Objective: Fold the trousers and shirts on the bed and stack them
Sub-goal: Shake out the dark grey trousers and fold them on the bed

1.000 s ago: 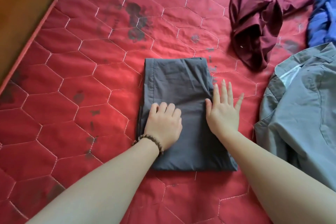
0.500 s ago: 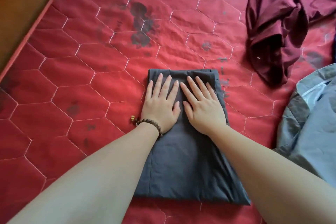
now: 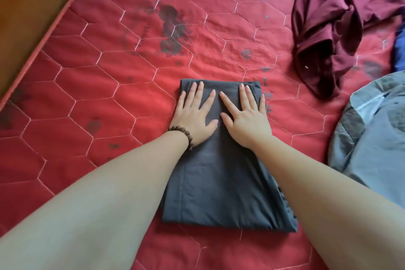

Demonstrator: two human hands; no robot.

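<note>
Both hands flat, fingers spread, gripping nothing: left hand (image 3: 192, 114) and right hand (image 3: 245, 116) pressing far end of folded dark grey trousers (image 3: 221, 177), lying mid red quilted mattress (image 3: 109, 72).

Risk, judged: layers springing open on hand release, thick right edge bulging; fold sliding on slick quilt if pushed harder.

Maroon garment (image 3: 341, 19) crumpled far right, grey shirt (image 3: 372, 144) lying right, both unfolded, apart from trousers.

Containers: none showing.
</note>
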